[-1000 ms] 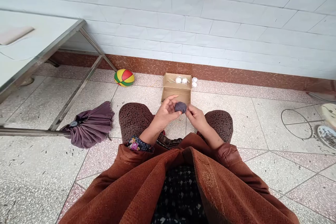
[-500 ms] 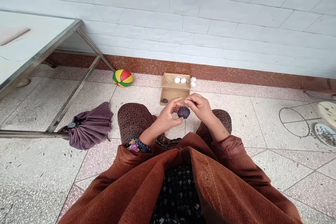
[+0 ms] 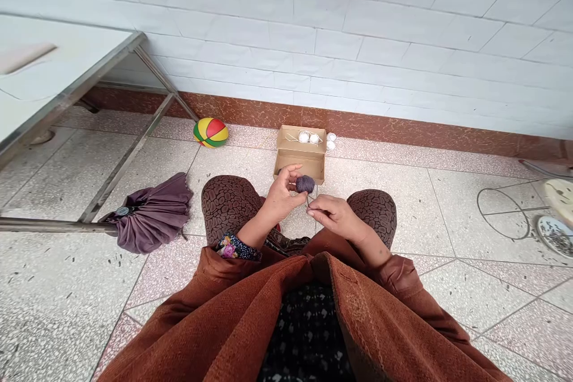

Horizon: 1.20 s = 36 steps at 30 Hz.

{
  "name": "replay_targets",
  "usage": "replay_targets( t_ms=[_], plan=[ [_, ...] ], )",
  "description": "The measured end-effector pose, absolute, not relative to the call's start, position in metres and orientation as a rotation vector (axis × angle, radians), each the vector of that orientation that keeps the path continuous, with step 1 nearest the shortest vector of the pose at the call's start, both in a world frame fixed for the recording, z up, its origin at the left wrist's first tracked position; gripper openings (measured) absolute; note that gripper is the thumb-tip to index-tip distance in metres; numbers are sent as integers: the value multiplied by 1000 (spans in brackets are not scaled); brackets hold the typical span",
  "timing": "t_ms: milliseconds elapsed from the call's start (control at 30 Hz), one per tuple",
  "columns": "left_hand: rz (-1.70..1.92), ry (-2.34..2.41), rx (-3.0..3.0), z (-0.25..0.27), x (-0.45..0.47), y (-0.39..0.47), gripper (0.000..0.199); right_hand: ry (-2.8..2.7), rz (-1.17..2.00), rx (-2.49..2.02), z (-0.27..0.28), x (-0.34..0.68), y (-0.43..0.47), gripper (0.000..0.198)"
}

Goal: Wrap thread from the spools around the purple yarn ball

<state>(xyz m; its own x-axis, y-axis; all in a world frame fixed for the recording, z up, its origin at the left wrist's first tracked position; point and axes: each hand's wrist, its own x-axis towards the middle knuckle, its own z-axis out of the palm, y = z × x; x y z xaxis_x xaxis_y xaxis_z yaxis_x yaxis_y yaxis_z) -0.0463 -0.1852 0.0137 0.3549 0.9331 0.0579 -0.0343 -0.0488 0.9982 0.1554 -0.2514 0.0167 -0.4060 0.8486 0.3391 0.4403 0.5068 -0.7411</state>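
A small dark purple ball of yarn (image 3: pixel 305 184) is held in the fingers of my left hand (image 3: pixel 281 196), above the near edge of an open cardboard box (image 3: pixel 307 161). My right hand (image 3: pixel 336 215) is closer to me and lower, its thumb and fingers pinched on a yarn strand (image 3: pixel 308 199) that runs up to the ball. Two white yarn balls (image 3: pixel 308 138) lie in the box's far half. Behind my left fingers, a bit of another dark ball (image 3: pixel 280 171) shows at the box's left side.
Beside the box lie small white balls (image 3: pixel 331 141). A red, yellow and green ball (image 3: pixel 210 132) rests near the wall. On the left are a folded purple umbrella (image 3: pixel 154 212) and a metal-framed table (image 3: pixel 101 74). At right stand a wire ring (image 3: pixel 502 213) and a round tray (image 3: pixel 555 233).
My right hand has moved from above the yarn ball down toward me, drawing the strand with it. The ball in my left hand has shifted slightly left and away from me.
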Motion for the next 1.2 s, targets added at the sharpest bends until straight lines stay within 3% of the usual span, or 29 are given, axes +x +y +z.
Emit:
replay_targets(
  t_ms=[200, 533, 867, 1033, 1200],
  plan=[
    [913, 755, 1521, 17, -46, -191, 75, -1823, 602, -1125, 45, 171, -217, 33],
    [1030, 746, 1038, 17, -46, -189, 49, -1814, 730, -1231, -5, 148, -235, 37],
    [891, 812, 1396, 16, -44, -189, 51, -1926, 601, -1070, 50, 169, -211, 26],
    [905, 611, 1196, 19, -45, -193, 76, -1806, 617, -1171, 24, 166, -185, 24],
    [988, 669, 1038, 18, -47, -191, 56, -1794, 712, -1297, -7, 159, -204, 26]
  ],
)
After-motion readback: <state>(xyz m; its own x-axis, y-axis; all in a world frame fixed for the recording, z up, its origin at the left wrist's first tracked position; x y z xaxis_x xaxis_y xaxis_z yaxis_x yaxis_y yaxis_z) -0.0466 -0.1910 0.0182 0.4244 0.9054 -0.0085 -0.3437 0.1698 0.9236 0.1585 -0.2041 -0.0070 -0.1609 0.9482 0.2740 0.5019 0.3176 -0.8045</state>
